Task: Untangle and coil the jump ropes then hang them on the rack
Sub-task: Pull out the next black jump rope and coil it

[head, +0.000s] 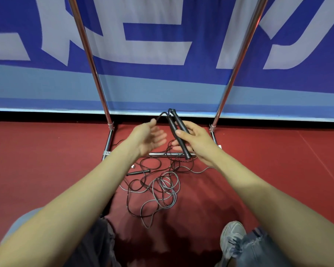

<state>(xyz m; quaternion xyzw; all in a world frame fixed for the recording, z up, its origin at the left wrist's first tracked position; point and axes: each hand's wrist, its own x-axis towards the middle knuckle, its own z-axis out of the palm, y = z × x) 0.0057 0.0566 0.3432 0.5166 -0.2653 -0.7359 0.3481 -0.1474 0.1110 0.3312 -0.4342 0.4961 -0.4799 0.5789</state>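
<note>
Right hand (197,143) grips two black jump rope handles (178,130) side by side, fingers and thumb curled round their lower halves, handle tops pointing up and away. A black cord (162,114) leaves the handle tops and arcs left and down to the thumb tip of the left hand (148,136). Left hand is spread, palm facing right, fingers relaxed and a bit blurred, holding nothing. Cannot tell if the thumb touches the cord.

Below the hands, a tangle of ropes (158,189) lies on the red floor (46,160), with black and grey cords looped over each other and some cords crossing the rack's bottom bar. A loose black handle (138,172) lies flat on the floor at the tangle's left edge.

The rack (97,81) is chrome, two upright poles rising out of view, base on the floor just beyond the hands. A blue banner (162,45) with white lettering stands behind the rack. Grey sneaker (232,237) and jeans at the bottom edge.
</note>
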